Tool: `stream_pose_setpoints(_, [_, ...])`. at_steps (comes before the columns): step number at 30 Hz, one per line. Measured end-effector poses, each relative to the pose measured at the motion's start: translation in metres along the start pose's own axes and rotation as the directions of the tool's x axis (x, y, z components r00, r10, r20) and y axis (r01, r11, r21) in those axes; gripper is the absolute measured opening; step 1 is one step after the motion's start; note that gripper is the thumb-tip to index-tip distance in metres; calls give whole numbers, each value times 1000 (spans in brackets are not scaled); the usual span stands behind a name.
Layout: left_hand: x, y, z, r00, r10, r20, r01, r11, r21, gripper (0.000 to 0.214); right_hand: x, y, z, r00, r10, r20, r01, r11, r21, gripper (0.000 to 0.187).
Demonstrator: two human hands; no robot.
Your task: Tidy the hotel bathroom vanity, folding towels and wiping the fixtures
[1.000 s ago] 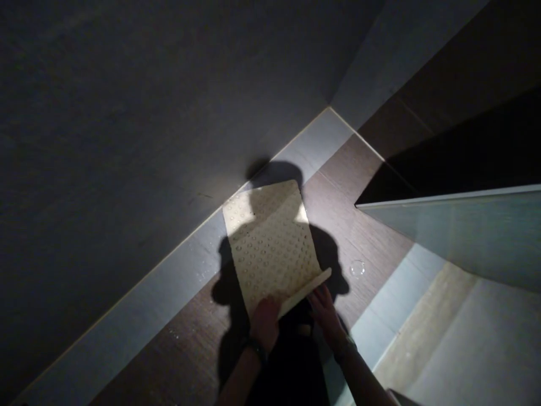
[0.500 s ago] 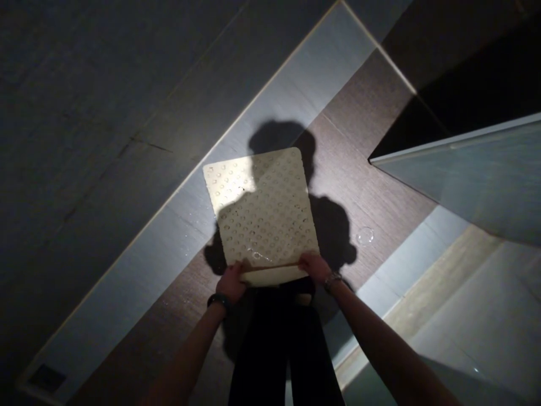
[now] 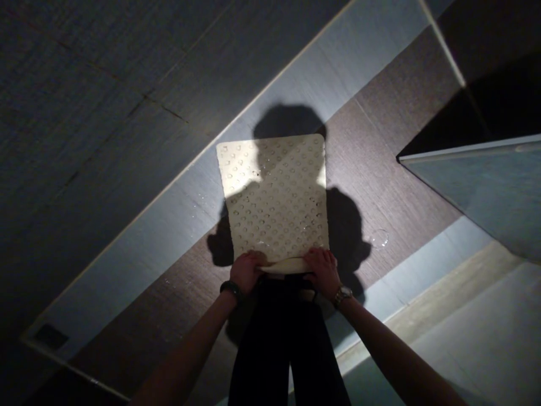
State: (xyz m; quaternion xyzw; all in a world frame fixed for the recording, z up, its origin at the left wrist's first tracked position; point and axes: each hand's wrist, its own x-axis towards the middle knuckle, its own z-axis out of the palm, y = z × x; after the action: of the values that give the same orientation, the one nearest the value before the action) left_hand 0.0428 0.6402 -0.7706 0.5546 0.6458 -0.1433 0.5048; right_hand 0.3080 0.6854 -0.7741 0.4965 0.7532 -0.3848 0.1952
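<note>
A cream rubber mat [image 3: 274,197] dotted with small round suction cups lies on the dark brown floor [image 3: 380,141], its far edge reaching a pale grey strip. The near edge of the mat is rolled up. My left hand [image 3: 247,270] is closed on the left end of that roll. My right hand [image 3: 322,272] is closed on its right end. A dark band sits on my left wrist and a metal watch on my right. My shadow falls across the mat.
A dark tiled wall [image 3: 84,113] rises beyond the pale strip. A glass panel [image 3: 482,186] juts in from the right. A small round floor drain [image 3: 379,238] lies right of the mat. My dark trouser legs [image 3: 287,349] stand just behind the mat.
The mat has turned squarer to me and now lies flat, and both hands have gone from lifting its near edge to curling that edge into a roll. The view tilted down.
</note>
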Motion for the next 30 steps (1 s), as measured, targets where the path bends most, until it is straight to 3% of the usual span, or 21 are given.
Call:
stream_pose_setpoints(2, [-1,-5,-4,1000,-22,3,22,1000,-16,22,16,4,-4,992,35,122,-36,999,11,29])
stream_pose_setpoints(5, [6,-11,-10,996,-87,6,87,995,-57,30,58,12,-14,942,31,333,-52,997,52,20])
stream_pose_setpoints(8, [21,-14,-13,981,-188,-43,183,979,-92,43,93,19,-26,912,50,406,-69,997,34,20])
stream_pose_setpoints(10, [28,-14,-13,972,-224,-73,217,971,-97,36,100,16,-33,927,98,362,-99,995,-16,31])
stream_pose_setpoints(13, [34,-11,-12,961,-245,-130,237,969,-74,25,80,2,-35,977,87,193,-69,993,-96,35])
stream_pose_setpoints(15, [35,-9,-12,950,-239,-201,242,970,-10,25,53,-9,-25,997,-57,58,65,988,-143,33])
stream_pose_setpoints(17, [37,-8,-14,945,-209,-250,230,972,57,23,26,-16,-8,969,-245,-19,238,955,-178,46])
stream_pose_setpoints(20, [37,-7,-17,950,-187,-251,215,973,86,25,8,-17,16,923,-384,20,381,907,-179,66])
stream_pose_setpoints(23, [26,-3,-14,915,-180,-361,220,973,73,31,32,-10,21,929,-371,22,367,908,-200,60])
stream_pose_setpoints(26, [10,1,-4,852,-62,-520,146,982,122,50,78,-6,4,950,-304,-73,280,931,-234,53])
stream_pose_setpoints(28, [9,1,1,867,37,-496,61,982,180,56,99,-9,-12,958,-251,-139,213,946,-242,50])
stream_pose_setpoints(30, [19,0,-1,899,68,-433,21,980,197,54,100,-15,-25,952,-227,-204,176,955,-240,49])
